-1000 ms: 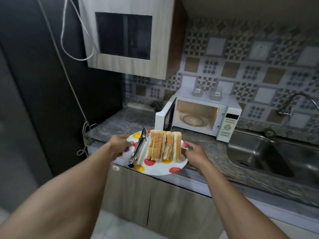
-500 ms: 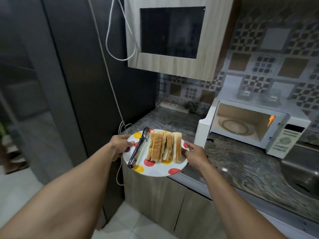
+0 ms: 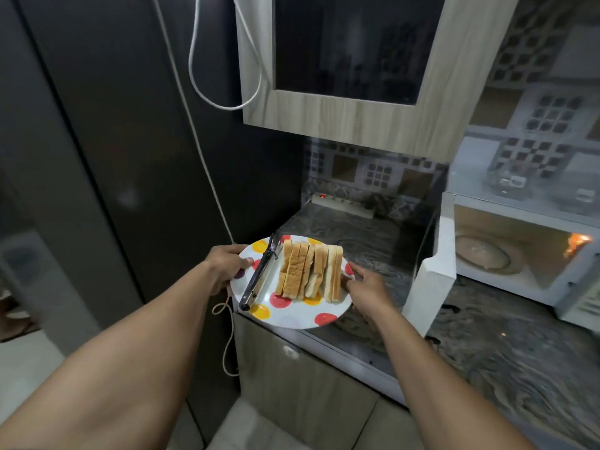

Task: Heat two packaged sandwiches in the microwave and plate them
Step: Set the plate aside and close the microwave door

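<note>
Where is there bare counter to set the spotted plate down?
Bare counter lies behind the plate, between the power strip at the wall and the open microwave door. Another bare stretch runs in front of the microwave. The left hand and right hand crowd the plate's rim.

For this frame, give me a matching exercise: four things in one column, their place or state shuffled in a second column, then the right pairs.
Things
1. steel tongs
2. row of white-bread sandwich slices
3. white microwave oven
4. white plate with red and yellow dots

Places or states
A. door open, nothing on its glass turntable
B. held at its rim by the left hand and the right hand
C. lying on the plate beside the bread, on the left hand's side
D. standing on edge across the plate's middle

Pairs: 1-C, 2-D, 3-A, 4-B
</note>
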{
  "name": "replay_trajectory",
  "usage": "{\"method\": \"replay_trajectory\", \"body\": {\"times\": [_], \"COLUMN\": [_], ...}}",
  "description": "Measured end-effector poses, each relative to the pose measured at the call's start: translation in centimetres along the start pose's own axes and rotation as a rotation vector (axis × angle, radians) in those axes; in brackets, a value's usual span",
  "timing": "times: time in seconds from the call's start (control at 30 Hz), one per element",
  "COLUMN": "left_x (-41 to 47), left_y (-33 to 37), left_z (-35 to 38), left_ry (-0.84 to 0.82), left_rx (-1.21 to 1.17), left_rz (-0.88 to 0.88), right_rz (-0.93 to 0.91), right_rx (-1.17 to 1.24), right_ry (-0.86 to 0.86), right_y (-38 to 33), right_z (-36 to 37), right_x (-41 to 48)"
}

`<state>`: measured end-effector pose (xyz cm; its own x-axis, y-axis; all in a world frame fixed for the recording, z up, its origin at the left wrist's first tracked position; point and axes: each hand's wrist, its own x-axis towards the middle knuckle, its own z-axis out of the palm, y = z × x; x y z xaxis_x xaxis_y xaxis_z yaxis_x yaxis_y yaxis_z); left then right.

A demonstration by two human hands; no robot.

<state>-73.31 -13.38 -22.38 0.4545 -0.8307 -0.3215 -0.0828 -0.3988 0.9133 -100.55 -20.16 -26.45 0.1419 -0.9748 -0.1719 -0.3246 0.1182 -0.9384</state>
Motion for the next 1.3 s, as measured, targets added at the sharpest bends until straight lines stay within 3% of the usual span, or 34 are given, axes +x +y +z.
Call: {"method": "replay_trajectory", "body": {"times": [0.67, 1.3], "left_x": [26.0, 33.6], "left_y": [-2.6, -5.0], "left_z": [9.1, 12.7], "left_ry": [-0.215, -0.163], "left_rx": [0.174, 0.478], "left_rz": [0.072, 0.107], "right_rz": [0.181, 0.216], "right_rx": [-0.031, -0.355], "right_ry": [0.321, 0.332], "right_y": [6.4, 9.7], "right_z": [3.7, 4.8], "right_x": [15.5, 20.9]}}
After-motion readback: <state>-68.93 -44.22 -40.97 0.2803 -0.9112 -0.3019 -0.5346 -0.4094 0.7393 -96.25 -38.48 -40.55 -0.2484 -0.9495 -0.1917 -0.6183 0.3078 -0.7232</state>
